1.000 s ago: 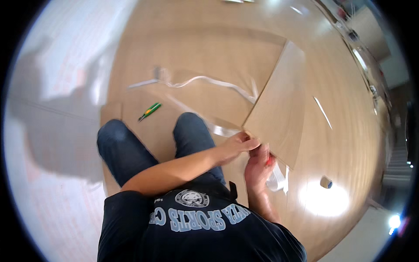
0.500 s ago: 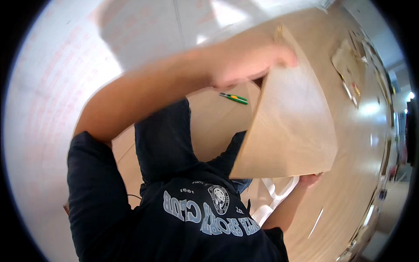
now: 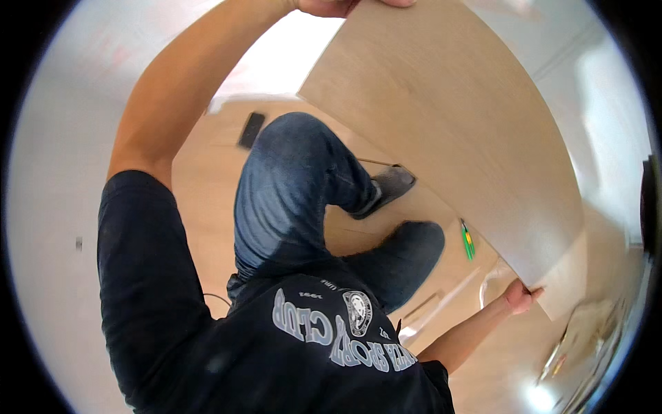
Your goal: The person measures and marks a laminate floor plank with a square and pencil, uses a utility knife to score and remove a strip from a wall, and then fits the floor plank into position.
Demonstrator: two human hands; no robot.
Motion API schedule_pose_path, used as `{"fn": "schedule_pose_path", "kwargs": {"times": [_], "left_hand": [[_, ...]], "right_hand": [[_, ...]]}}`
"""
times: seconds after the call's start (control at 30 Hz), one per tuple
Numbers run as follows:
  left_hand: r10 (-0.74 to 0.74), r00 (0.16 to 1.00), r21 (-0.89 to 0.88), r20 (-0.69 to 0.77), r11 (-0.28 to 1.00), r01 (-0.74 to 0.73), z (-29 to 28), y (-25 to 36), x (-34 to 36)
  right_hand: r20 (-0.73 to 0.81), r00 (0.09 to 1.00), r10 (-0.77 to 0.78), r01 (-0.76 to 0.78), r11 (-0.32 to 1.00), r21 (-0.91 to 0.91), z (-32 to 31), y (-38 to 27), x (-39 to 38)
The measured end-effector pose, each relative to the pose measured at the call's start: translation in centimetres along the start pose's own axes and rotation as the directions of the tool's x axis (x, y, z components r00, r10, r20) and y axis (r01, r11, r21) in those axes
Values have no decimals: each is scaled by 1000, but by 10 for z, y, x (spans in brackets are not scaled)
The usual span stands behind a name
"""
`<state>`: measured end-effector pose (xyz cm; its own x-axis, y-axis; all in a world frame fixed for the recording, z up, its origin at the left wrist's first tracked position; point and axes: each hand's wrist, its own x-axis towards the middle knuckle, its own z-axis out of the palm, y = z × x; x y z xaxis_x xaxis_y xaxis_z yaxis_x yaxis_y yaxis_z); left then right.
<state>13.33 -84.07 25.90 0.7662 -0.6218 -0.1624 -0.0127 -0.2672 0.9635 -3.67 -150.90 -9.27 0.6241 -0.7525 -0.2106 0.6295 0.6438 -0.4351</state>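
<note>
Both my hands hold a wide, thin light-wood board (image 3: 455, 117), tilted in front of me. My left hand (image 3: 352, 5), cut off by the top edge of the view, grips its far upper edge, fingers closed around it. At the near right corner, my right hand (image 3: 522, 298) pinches the edge between thumb and fingers. Below the board's lower edge, near my right hand, lies a pair of pliers (image 3: 468, 241) with green and yellow handles on the floor.
My bent legs in jeans (image 3: 286, 186) and a foot in a grey sock (image 3: 394, 182) are under the board. A dark flat rectangular object (image 3: 252, 130) lies beyond my left knee. Brown sheet material (image 3: 579, 338) with small tools lies at the lower right. A white wall rises at left.
The board has swung away from my right side and spread out ahead of me. My left hand moved up and away; my right hand shifted right. The view has turned too.
</note>
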Motion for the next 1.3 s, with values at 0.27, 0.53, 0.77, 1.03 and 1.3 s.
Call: {"fn": "schedule_pose_path", "kwargs": {"times": [0.27, 0.53, 0.77, 1.03, 1.3], "left_hand": [[-144, 322, -2, -936, 915, 403, 3, -167, -107], [-544, 75, -433, -836, 737, 519, 67, -440, -216], [-192, 178, 99, -965, 361, 927, 22, -555, -193], [-456, 174, 32, -873, 304, 952, 2, -586, -249], [-534, -340, -387, -774, -25, 922, -4, -605, -438]], "right_hand": [[108, 931, 350, -293, 889, -353, 84, 144, -55], [-237, 828, 508, -549, 651, -523, -3, 212, -128], [-224, 894, 389, -408, 497, -766, -17, 214, -105], [-151, 946, 286, -238, 298, -924, 2, 252, -121], [-384, 826, 412, -525, 313, -792, -24, 303, -118]]}}
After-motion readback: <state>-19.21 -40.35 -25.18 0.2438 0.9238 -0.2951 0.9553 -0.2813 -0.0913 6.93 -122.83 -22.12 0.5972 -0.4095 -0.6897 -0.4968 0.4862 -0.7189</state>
